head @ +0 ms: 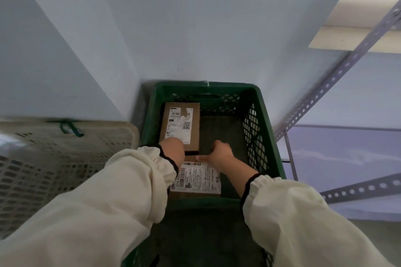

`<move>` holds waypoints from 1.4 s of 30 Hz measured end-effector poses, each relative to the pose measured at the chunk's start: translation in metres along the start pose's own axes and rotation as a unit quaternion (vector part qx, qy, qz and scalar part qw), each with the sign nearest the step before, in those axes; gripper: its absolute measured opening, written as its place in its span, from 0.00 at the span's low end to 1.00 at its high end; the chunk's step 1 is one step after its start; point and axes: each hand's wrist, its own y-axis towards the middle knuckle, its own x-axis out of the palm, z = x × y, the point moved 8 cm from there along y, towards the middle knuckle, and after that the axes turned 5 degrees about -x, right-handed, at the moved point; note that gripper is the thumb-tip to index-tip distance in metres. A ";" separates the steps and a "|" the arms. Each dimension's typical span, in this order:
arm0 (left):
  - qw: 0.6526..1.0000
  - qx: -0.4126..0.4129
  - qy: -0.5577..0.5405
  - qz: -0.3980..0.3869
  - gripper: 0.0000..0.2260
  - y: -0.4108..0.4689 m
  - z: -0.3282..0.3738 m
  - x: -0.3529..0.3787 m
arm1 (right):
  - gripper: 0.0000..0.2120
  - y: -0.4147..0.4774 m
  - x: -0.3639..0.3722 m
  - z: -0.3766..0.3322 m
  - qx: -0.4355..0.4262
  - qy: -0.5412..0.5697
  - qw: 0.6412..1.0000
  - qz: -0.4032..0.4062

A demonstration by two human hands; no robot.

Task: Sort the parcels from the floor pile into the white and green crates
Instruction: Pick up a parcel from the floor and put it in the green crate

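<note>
Two cream sleeves with dark elastic cuffs fill the bottom of the view, both arms reaching forward and down into the green crate. The left grip is lowered at the gap between the two parcels inside; only the back of it shows, the fingers are hidden, and I cannot tell whether it holds anything. The right grip is on the far edge of the near parcel, with the thumb laid along that edge and the fingers curled over it, so it grips that parcel.

The near parcel is a flat brown box lying in the crate's near left part, its white shipping label facing up. The far parcel, another brown box with a printed label on top, lies flat against the crate's far left corner, just beyond the near one. The right half of the crate's dark bottom is bare.

The green crate stands against a pale wall. The white crate sits just beside it to the left, with a green cord tied on its far rim. To the right stands a grey shelf rack of perforated metal struts.
</note>
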 end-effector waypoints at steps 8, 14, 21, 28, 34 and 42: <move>0.984 0.129 0.021 0.120 0.17 -0.015 0.033 -0.022 | 0.11 -0.032 0.012 0.029 0.121 0.173 0.960 -0.182; 0.980 0.130 -0.004 0.153 0.22 -0.008 0.017 -0.013 | 0.12 -0.025 0.033 0.018 0.103 0.150 0.969 -0.165; 0.981 0.121 -0.027 0.151 0.21 -0.008 0.016 -0.009 | 0.13 -0.032 0.030 0.014 0.100 0.139 0.974 -0.148; 0.967 0.124 -0.147 0.169 0.25 -0.034 0.002 -0.046 | 0.29 -0.058 -0.035 -0.029 0.023 0.045 0.999 -0.011; 0.969 0.105 -0.142 0.175 0.20 -0.072 -0.028 -0.119 | 0.19 -0.089 -0.095 -0.104 -0.118 -0.057 0.990 0.055; 0.966 0.069 -0.120 0.217 0.23 -0.146 -0.083 -0.171 | 0.22 -0.148 -0.122 -0.177 -0.174 -0.158 0.970 0.065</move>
